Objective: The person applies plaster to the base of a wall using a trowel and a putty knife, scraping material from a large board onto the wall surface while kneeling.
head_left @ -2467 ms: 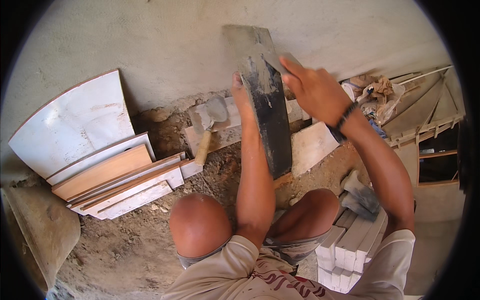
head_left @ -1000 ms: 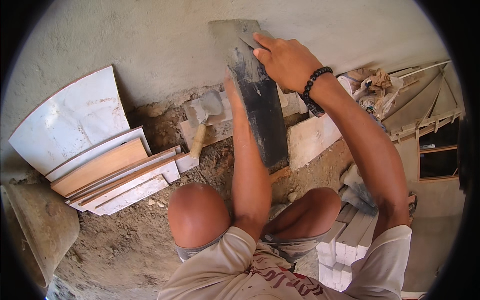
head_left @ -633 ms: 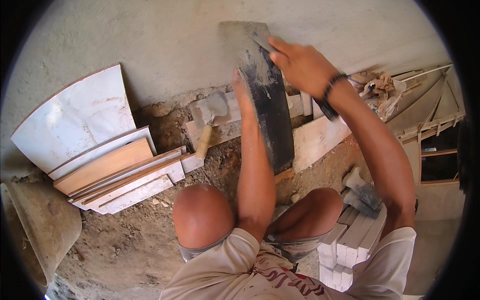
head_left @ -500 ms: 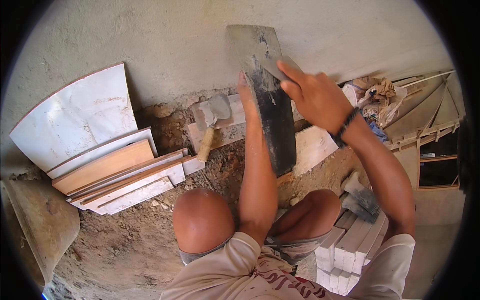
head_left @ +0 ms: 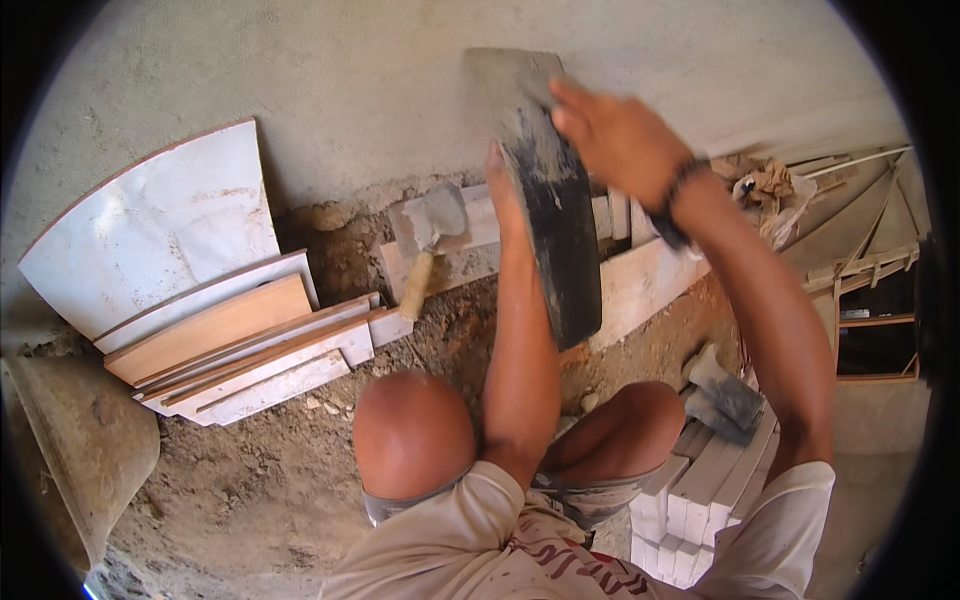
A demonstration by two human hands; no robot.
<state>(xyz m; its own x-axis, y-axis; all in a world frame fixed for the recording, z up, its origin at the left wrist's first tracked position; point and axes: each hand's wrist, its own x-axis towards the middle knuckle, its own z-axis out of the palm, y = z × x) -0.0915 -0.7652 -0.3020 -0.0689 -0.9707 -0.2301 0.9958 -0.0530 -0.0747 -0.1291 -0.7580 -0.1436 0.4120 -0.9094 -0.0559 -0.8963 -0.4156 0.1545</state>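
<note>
My left hand (head_left: 504,185) grips the left edge of a long black board (head_left: 562,250), its fingers mostly hidden behind it. The board stands steeply tilted in front of the wall, its upper part smeared with grey mortar. At the board's upper right edge, my right hand (head_left: 625,145) is closed on a flat grey scraper, mostly covered by the fingers and blurred by motion. Left of my left forearm lies a trowel (head_left: 440,215) with a wooden handle, mortar on its blade, resting on a pale plank (head_left: 475,258) at the wall's foot.
White and wooden panels (head_left: 160,230) lean against the wall at left. A curved, dirty container (head_left: 95,450) stands at lower left. Pale blocks (head_left: 690,500) are stacked at lower right, a grey glove-like item (head_left: 725,400) on top. Crumpled bags (head_left: 770,190) lie farther right.
My right hand has moved up along the board toward its top end. The board and my left hand have shifted slightly right.
</note>
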